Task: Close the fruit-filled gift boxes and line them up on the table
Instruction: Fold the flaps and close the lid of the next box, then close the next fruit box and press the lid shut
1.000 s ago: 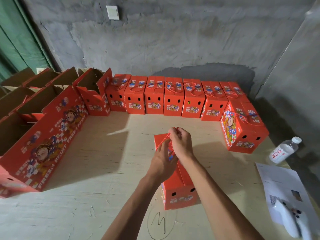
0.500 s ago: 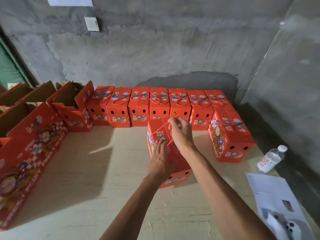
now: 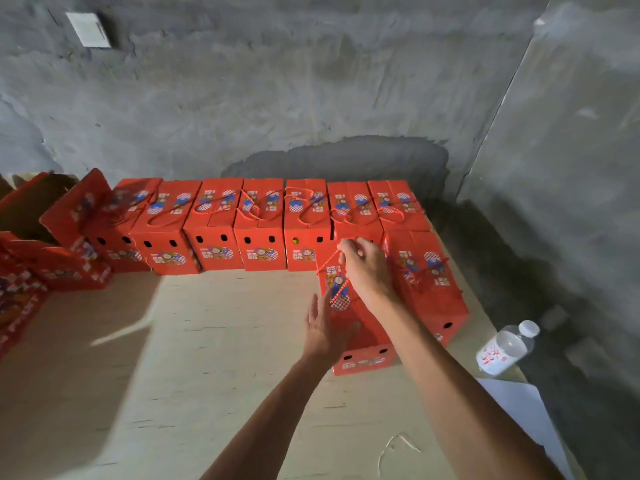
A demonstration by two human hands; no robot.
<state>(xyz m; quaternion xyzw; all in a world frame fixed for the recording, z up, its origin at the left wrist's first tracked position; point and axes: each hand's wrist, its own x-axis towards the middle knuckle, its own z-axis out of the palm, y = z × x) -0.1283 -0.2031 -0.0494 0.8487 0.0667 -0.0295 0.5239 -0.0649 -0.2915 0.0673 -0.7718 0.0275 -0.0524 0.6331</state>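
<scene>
Gift box (image 3: 360, 337) flush beside neighbour box (image 3: 429, 289); table (image 3: 207, 341) leftward.

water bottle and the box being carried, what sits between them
In the head view, one closed red gift box sits between the water bottle and the carried box, right beside it.

A closed red gift box (image 3: 360, 327) with printed cartoon art and two dark vent holes on its near end stands right of centre, its red cord handle (image 3: 329, 263) pulled up taut from the lid. Just right of it sits another closed red box (image 3: 429, 282), touching or nearly so. Across the middle of the frame a row of closed boxes (image 3: 263, 226) lines the wall, side by side, cord handles lying slack on their lids. At the left edge, open boxes (image 3: 41, 216) show brown insides.
</scene>
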